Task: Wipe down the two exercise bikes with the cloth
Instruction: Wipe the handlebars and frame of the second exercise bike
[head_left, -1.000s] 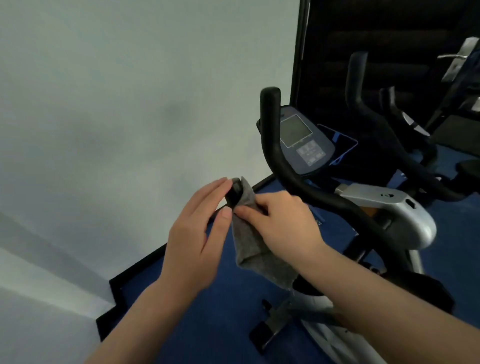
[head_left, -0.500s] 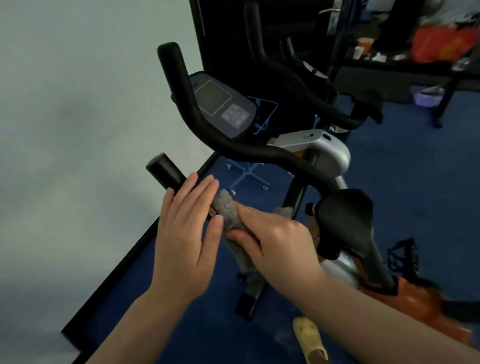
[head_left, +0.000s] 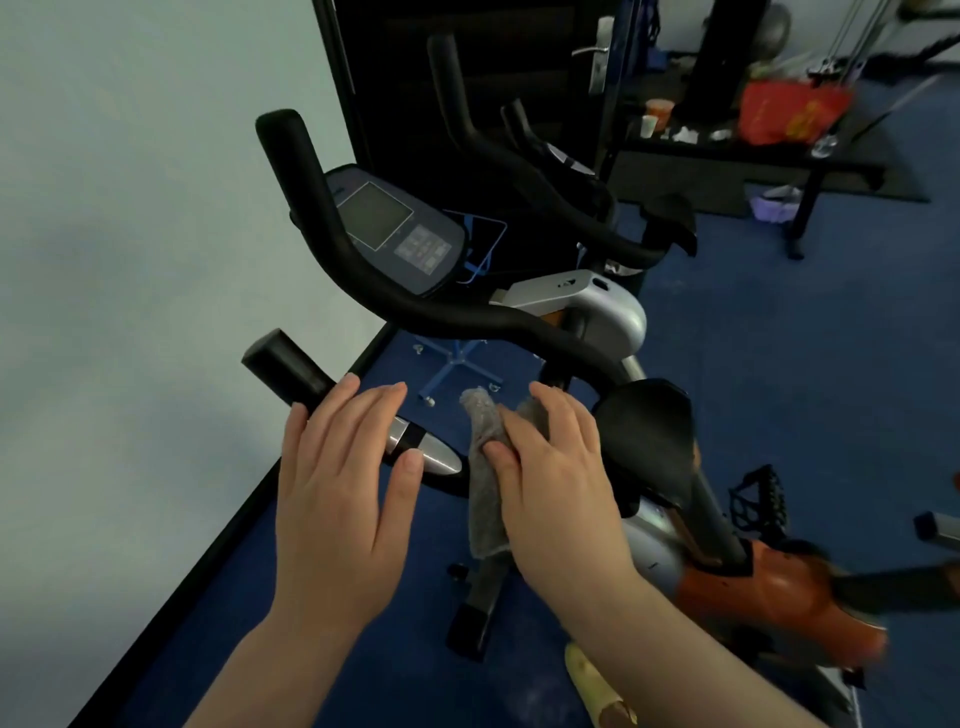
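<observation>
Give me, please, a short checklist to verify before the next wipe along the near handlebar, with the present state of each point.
1. Cloth in the right hand: ok, thumb and fingers pinch it.
2. Cloth lies on the near handlebar: ok, draped over the bar, tail hanging below.
3. Left hand steadies the bar: ok, flat on it, fingers straight.
4. Black end grip uncovered for wiping: ok, it shows beyond the left hand's fingers.
5. Cloth damp or clean enough: cannot tell.
6. Second bike already wiped: cannot tell.
</observation>
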